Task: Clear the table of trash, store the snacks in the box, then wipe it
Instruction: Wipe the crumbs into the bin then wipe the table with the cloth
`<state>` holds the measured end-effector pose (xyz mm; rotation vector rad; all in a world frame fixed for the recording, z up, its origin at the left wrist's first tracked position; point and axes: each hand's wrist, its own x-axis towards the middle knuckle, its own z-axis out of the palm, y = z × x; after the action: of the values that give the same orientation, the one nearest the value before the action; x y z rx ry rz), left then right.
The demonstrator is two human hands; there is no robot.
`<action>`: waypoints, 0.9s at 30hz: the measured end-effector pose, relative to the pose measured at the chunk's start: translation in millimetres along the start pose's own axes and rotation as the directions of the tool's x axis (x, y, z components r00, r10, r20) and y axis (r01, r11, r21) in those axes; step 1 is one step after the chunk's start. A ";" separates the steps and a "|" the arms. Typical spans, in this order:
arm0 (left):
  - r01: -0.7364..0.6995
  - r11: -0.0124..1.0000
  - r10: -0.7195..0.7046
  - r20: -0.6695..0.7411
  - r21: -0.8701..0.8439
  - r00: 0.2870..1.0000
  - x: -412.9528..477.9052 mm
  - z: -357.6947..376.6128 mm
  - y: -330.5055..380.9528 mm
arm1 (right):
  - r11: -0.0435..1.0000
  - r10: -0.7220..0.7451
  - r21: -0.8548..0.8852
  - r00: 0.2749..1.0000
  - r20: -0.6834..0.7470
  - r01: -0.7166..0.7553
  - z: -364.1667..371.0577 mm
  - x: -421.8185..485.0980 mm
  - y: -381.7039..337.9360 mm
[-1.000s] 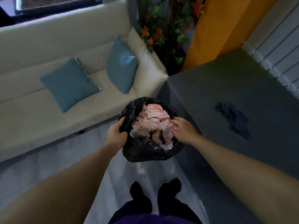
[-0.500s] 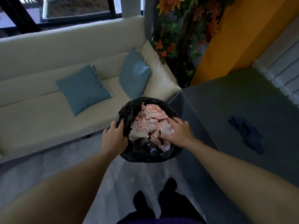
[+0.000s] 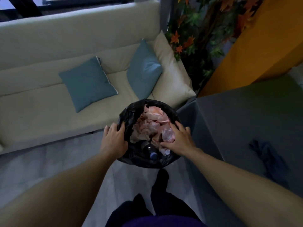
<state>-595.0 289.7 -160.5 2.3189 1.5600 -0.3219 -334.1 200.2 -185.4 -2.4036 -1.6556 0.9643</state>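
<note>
Packing down: right hand (image 3: 178,140) has slid from rim onto pink trash (image 3: 152,122), fingers spread flat, pressing; left hand (image 3: 113,141) grips bin bag (image 3: 129,112) rim. The blue cloth (image 3: 268,154) waits on table (image 3: 246,120): wiping likely next

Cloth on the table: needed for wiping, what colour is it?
The cloth is dark blue; head view.

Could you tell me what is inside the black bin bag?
It holds crumpled pink paper and a dark bottle with a blue cap; anything beneath them is covered.
</note>
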 end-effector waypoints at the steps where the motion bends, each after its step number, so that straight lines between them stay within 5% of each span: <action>1: 0.007 1.000 -0.007 -0.003 -0.006 1.000 5.4 3.2 1.1 | 1.000 0.001 -0.005 1.000 0.009 -0.001 1.2 6.4 1.6; 27: 0.121 0.990 -0.092 0.320 -0.074 0.943 157.7 206.4 -37.2 | 0.985 0.159 -0.094 0.976 0.149 -0.146 174.5 180.7 68.1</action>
<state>-571.2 356.8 -413.1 1.9987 1.5063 -0.6018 -329.7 278.0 -433.8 -2.6044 -1.6068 1.1567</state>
